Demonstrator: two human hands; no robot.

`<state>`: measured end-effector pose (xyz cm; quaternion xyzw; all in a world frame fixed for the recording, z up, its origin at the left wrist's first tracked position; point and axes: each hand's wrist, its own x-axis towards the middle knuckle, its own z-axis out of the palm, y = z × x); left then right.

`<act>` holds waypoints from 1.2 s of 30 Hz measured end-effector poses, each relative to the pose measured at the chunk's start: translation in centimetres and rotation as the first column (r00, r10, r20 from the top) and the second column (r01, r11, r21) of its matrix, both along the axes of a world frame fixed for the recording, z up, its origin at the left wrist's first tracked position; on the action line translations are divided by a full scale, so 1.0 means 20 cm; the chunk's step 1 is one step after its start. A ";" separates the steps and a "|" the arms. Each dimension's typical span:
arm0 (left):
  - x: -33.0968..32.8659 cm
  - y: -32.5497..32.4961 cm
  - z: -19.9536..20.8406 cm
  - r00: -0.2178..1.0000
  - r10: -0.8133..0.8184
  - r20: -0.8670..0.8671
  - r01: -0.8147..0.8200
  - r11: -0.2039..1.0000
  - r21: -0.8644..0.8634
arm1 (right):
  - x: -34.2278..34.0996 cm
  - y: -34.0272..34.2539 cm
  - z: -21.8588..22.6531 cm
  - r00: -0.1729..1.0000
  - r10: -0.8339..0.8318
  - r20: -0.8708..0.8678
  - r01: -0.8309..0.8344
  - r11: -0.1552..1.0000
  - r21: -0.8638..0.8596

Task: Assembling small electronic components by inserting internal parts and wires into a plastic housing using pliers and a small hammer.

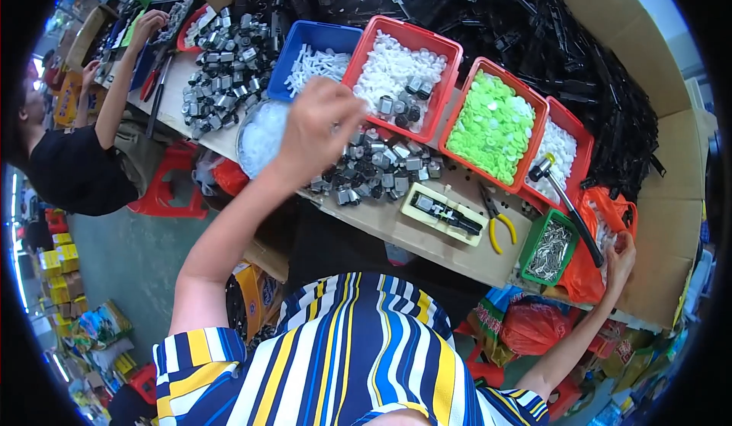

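Observation:
My left hand [320,127] is raised over the near ends of a blue bin [324,34] and a red bin [450,67]. Its fingers are curled together, and whatever they may hold is hidden. Far to the right, my right hand [621,264] is at an orange-red plastic bag [576,281], fingers bent against its edge; I cannot make out what is between them. Close to that hand ends the black handle of a hammer [568,203]. Between my hands, a cream holding block [444,212] carries a black mechanism with a silver part.
Small metallic motors [377,163] lie heaped by the bins. Bright green discs [492,128] fill another red bin. Yellow-handled pliers [499,228] rest beside a green tray [549,247] of metal pins. Black parts [564,52] pile up behind. A co-worker [72,163] sits at left.

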<state>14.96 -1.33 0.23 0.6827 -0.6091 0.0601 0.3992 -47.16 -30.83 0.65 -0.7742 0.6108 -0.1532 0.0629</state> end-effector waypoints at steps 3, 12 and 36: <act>0.29 -0.02 -0.06 0.973 0.163 0.166 -0.175 0.983 0.060 | 0.00 0.04 0.05 0.999 -0.040 0.018 0.039 0.998 0.041; 0.50 -0.27 -0.19 0.949 0.055 0.309 -0.131 0.965 0.229 | 0.17 0.16 0.17 0.972 0.052 0.229 -0.053 0.999 -0.002; 0.54 -0.34 -0.17 0.978 -0.076 0.192 0.020 0.960 0.279 | 0.30 0.26 0.19 0.948 0.137 0.288 -0.120 0.990 -0.077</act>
